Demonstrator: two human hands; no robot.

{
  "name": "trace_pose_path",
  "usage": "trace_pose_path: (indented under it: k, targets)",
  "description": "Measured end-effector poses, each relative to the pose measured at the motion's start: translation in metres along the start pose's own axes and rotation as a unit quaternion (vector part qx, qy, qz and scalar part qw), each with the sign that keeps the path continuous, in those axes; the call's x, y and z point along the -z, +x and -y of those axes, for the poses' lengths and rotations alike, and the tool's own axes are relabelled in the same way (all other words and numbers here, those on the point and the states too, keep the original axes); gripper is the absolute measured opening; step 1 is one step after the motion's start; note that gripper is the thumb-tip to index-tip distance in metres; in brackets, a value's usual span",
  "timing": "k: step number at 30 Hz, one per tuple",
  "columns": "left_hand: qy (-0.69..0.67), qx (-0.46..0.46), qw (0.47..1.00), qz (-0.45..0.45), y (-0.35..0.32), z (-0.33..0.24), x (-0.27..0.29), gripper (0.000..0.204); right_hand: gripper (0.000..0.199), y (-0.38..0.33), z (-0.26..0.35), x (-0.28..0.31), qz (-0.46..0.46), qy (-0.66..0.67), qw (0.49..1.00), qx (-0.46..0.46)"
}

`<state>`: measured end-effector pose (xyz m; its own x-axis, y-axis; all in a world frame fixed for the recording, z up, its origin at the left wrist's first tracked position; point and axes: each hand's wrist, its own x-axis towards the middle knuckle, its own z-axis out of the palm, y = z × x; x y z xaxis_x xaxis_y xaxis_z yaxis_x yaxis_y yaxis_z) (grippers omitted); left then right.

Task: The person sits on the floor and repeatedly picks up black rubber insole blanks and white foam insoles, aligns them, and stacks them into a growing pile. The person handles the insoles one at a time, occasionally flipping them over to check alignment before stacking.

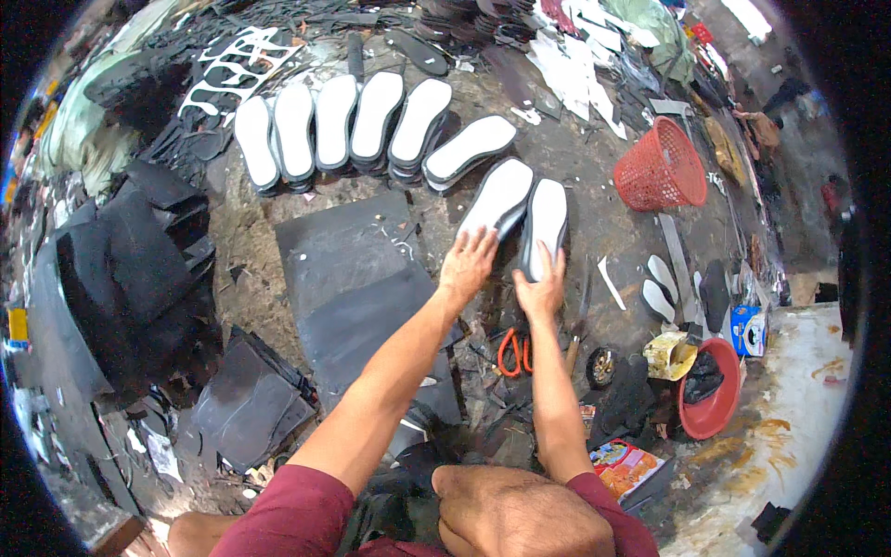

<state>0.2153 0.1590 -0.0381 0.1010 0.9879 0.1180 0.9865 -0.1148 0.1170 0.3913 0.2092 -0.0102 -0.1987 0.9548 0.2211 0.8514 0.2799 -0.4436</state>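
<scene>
Soles (378,116) in a bent row on the ground (617,237)

White tops sit on black layers, and the row bends round in front of the person. Its near right end has two piles, one just beside the other. The left hand (467,265) rests on the near end of the left pile (501,195). Its fingers are loose and spread on the white top, not gripping. The right hand (540,288) grasps the near end of the right pile (547,218), with the thumb on the left edge and the fingers over the top.

It looks like the step now is putting the piles in line, and the right pile seems close to its spot. The next move seems to call for a small nudge to make it straight, then a soft let-go so nothing slides. Orange scissors (509,355) lie between the arms, and a red basket (661,165) is off to the right.
</scene>
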Motion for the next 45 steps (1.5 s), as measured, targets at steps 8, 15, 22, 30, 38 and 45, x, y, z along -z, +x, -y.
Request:
trace_pose_path:
  k: [8,15,22,30,38,45]
  targets:
    - [-0.244,0.088,0.960,-0.106,0.004,-0.040,0.034,0.075,0.077,0.008,-0.067,0.137,-0.059,0.455,0.875,-0.153]
    - [-0.873,0.146,0.466,0.002,-0.035,-0.087,0.131,0.114,0.089,-0.073,0.048,0.151,0.088,0.485,0.869,-0.028]
    - [-0.854,0.212,0.472,0.046,-0.112,-0.037,0.153,0.079,0.087,-0.089,0.098,0.155,0.241,0.375,0.894,0.045]
    - [-0.838,0.279,0.462,0.086,-0.163,-0.016,0.154,0.068,0.075,-0.096,0.125,0.161,0.320,0.384,0.865,0.047]
    - [-0.873,0.271,0.404,0.025,-0.254,0.047,0.110,0.086,0.071,-0.050,0.109,0.224,0.257,0.518,0.811,-0.088]
    - [-0.936,0.275,0.190,-0.110,-0.277,0.050,0.104,0.072,0.067,-0.019,-0.031,0.162,-0.013,0.068,0.994,0.090]
